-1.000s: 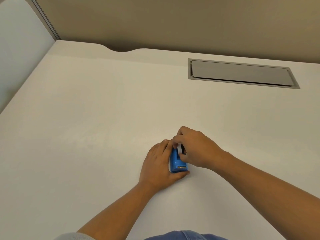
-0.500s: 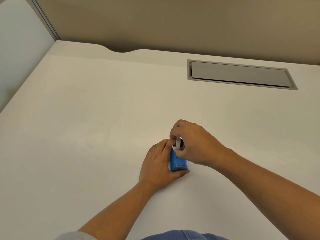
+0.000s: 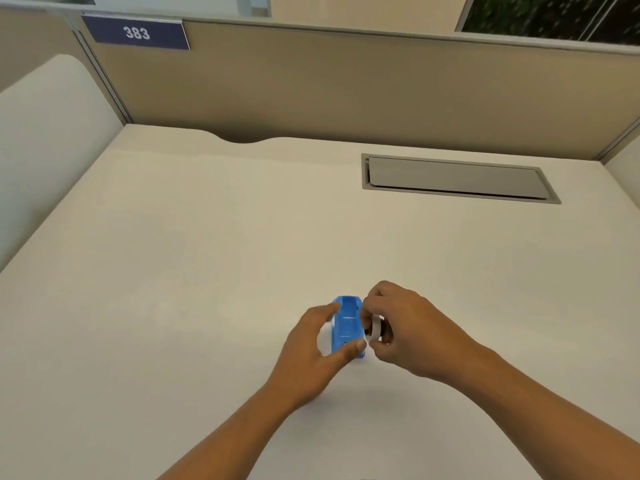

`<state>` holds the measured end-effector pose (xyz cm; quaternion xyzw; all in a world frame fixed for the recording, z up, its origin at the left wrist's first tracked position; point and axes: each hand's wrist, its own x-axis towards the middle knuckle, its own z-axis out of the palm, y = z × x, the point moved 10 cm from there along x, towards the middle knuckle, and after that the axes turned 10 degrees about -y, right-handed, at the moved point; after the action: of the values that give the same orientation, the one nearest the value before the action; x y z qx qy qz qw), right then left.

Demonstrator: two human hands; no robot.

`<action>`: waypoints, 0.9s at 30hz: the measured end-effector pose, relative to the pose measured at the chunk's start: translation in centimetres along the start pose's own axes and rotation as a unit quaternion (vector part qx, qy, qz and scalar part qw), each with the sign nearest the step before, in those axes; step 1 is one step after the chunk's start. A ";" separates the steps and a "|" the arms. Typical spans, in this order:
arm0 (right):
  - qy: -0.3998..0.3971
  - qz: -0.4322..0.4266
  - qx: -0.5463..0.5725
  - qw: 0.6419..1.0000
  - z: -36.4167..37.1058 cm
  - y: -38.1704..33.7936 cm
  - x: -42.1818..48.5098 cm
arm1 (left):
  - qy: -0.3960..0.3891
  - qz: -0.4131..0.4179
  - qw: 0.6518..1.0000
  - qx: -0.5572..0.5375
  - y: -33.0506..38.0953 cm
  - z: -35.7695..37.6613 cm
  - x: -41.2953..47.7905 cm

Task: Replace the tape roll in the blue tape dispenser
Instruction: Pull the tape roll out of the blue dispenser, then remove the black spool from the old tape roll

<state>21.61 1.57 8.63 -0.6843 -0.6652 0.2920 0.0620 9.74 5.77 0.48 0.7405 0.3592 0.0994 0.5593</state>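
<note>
The blue tape dispenser (image 3: 347, 323) sits on the white desk (image 3: 173, 271), its open cavity facing up with no roll inside. My left hand (image 3: 311, 355) cups it loosely, with the thumb tip at its near end and the fingers along its left side. My right hand (image 3: 401, 334) is just right of the dispenser and pinches a small white tape roll (image 3: 375, 329) held on edge, clear of the cavity.
A grey cable hatch (image 3: 457, 178) is set into the desk at the back right. Tan partition walls (image 3: 346, 88) close off the back, with a blue sign reading 383 (image 3: 136, 32). A white side panel (image 3: 45, 140) stands at the left.
My right hand has lifted the tape roll out of the dispenser and moved it to the right. My left hand has loosened around the dispenser. The camera has tilted up.
</note>
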 end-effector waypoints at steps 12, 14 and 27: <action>0.017 0.001 0.152 0.988 1.5 -1.3 -6.9 | -0.047 -0.043 0.965 -0.253 3.6 4.0 -6.2; 0.039 0.009 0.193 0.980 1.2 -1.1 -7.5 | -0.035 -0.048 0.959 -0.279 3.6 3.9 -6.7; 0.203 0.040 0.475 0.855 3.2 0.3 -10.8 | -0.001 -0.024 0.937 -0.348 5.3 3.2 -8.3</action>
<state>20.93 -9.66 9.28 -0.6414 -0.3904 0.4297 0.5016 7.78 -2.62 6.20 0.4910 0.3188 0.2040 0.7846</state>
